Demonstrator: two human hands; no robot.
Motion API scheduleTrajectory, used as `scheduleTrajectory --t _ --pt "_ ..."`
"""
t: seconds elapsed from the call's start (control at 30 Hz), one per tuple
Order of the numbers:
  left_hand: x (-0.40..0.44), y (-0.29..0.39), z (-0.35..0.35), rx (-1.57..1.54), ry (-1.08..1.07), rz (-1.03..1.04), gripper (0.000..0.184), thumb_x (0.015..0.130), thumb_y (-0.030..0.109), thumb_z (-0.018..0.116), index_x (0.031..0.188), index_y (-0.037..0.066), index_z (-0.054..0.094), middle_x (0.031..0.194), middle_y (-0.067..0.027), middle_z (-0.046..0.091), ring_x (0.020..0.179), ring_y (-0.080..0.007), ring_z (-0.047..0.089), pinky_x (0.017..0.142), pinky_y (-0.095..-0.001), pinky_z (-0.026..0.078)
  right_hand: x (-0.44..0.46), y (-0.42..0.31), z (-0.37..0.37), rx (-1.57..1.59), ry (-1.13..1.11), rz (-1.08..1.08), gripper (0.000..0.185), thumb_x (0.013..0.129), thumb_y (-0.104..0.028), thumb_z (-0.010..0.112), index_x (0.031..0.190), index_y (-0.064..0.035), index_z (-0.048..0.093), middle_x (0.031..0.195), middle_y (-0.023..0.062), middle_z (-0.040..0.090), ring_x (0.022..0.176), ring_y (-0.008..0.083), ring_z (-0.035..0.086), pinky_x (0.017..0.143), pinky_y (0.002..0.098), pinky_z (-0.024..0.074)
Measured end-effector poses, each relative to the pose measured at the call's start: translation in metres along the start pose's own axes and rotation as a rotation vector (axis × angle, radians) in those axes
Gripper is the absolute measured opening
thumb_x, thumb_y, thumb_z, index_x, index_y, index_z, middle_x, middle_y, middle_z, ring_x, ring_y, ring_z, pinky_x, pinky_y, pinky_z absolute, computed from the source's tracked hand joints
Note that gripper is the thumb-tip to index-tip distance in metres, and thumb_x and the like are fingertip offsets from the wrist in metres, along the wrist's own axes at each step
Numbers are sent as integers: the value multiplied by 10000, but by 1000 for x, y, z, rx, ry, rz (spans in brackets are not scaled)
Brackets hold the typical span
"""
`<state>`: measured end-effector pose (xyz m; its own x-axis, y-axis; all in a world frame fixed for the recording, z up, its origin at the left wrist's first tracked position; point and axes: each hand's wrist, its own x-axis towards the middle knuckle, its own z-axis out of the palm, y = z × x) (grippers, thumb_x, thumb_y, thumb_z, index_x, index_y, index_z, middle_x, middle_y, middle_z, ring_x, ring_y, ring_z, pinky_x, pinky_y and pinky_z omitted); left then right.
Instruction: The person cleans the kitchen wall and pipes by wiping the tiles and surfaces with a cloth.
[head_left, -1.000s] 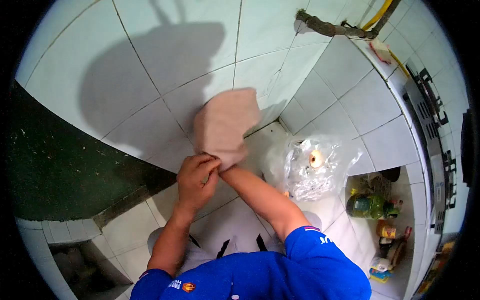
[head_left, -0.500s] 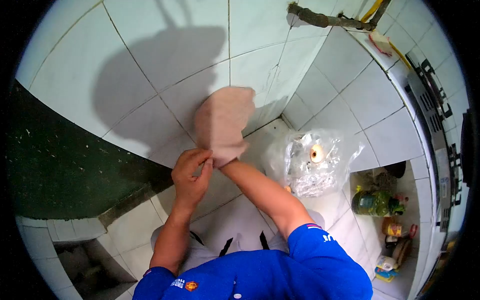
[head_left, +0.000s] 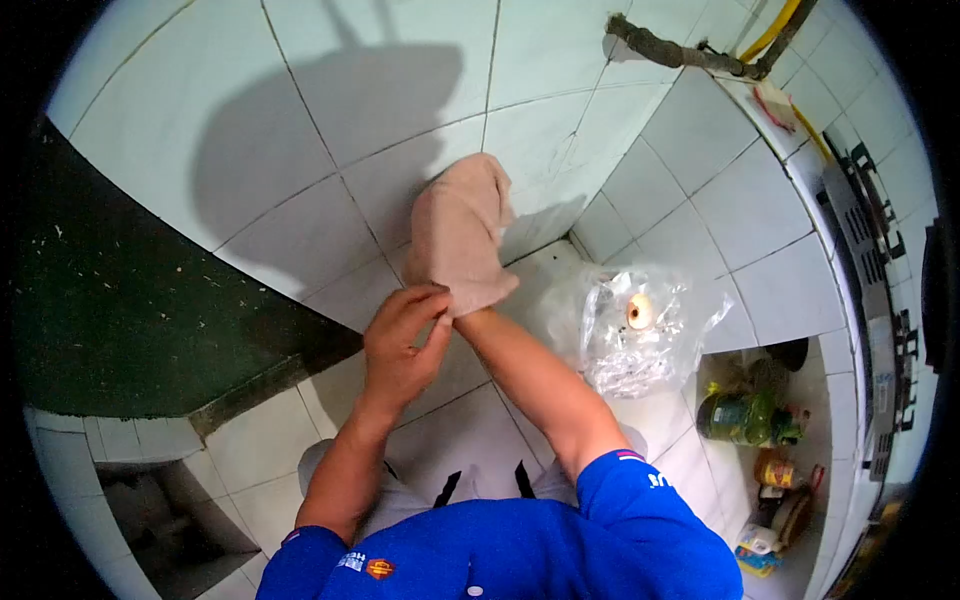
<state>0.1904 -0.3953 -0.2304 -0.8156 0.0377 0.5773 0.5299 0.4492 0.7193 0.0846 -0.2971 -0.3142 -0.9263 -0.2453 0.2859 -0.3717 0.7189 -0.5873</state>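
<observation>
A pinkish-beige cloth (head_left: pixel 458 225) covers my right hand, hiding its fingers completely. Out of the cloth's lower edge comes my right forearm (head_left: pixel 530 375). My left hand (head_left: pixel 403 340) pinches that edge between thumb and fingers, close to the right wrist. The cloth hangs before the white tiled wall (head_left: pixel 390 130), its upper end rounded and its right side loosely folded. Whether the covered hand is spread or closed cannot be seen.
A clear plastic bag (head_left: pixel 600 345) with a round cream object (head_left: pixel 639 311) stands right of my forearm. On a low recessed shelf sit a green bottle (head_left: pixel 740 418) and several containers. A dark green panel (head_left: pixel 170 310) slopes along the left. A pipe (head_left: pixel 680 47) runs at upper right.
The cloth has turned and now looks narrower and more folded at its top right. Both hands have shifted slightly right in view; the left still pinches the edge.
</observation>
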Motion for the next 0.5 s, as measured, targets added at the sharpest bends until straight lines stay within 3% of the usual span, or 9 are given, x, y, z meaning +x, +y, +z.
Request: scheduleTrajectory --t 0.23,0.33,0.43,0.5 --pt "-4 1 1 32 -45 -22 305 779 -13 726 1074 62 698 1146 -102 662 1003 -254 652 838 -345 539 -7 7 10 26 -55 9 650 997 -410 422 1557 -130 248 1605 108 247 1483 306 211 1229 383 137" --pt "6 7 0 172 -90 120 354 735 17 742 1081 73 690 1172 -92 655 1056 -286 623 912 -390 498 -7 14 22 60 -27 -15 650 998 -410 422 1558 -130 245 1606 107 244 1484 306 208 1230 382 133" --pt "0 -2 4 141 -91 59 369 706 53 753 1068 75 686 1183 -85 657 1060 -307 614 936 -416 473 -2 19 23 199 -19 -43 651 998 -410 421 1558 -130 243 1608 106 241 1485 306 206 1230 381 130" --pt "2 4 2 161 -84 124 355 713 60 759 1060 78 687 1197 -83 656 1057 -296 617 922 -407 482 -8 -4 0 18 -139 117 643 1008 -408 401 1562 -131 229 1612 99 235 1488 298 195 1233 376 113"
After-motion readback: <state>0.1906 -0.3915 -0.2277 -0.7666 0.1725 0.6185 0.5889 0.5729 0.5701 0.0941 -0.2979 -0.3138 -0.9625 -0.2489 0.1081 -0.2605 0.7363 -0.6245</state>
